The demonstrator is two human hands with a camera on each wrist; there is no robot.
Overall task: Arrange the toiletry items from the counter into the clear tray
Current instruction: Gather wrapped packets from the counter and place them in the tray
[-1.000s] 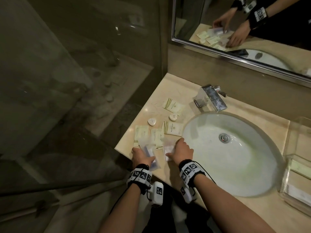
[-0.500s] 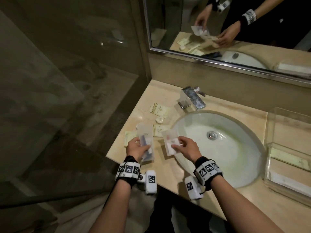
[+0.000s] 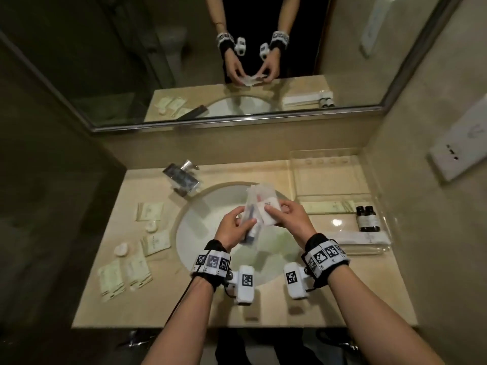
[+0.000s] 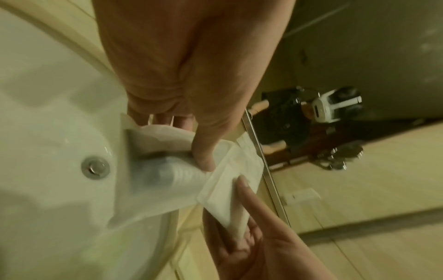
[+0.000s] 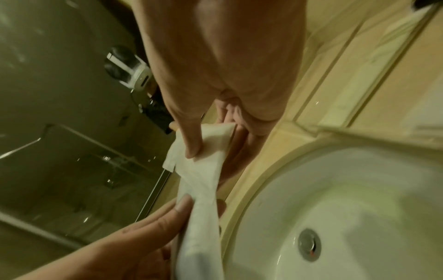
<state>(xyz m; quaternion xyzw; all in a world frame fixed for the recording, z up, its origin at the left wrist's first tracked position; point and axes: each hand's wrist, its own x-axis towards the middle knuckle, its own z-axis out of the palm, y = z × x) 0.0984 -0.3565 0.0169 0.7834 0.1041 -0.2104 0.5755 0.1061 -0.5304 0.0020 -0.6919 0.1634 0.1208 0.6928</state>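
Note:
Over the sink my left hand pinches a clear packet with a dark blue item inside. My right hand pinches a white packet that overlaps the clear one. In the left wrist view the thumb presses on the clear packet, with the white packet beside it. The right wrist view shows the thumb on the white packet. The clear tray stands on the counter to the right.
In the tray lie two dark bottles, a long cream packet and a long white box. Several cream sachets and round soaps lie on the counter left of the sink. The faucet is at the back left, a mirror above.
Both hands have lifted their packets off the left counter and brought them together over the sink. The view has swung right, bringing the whole tray into sight.

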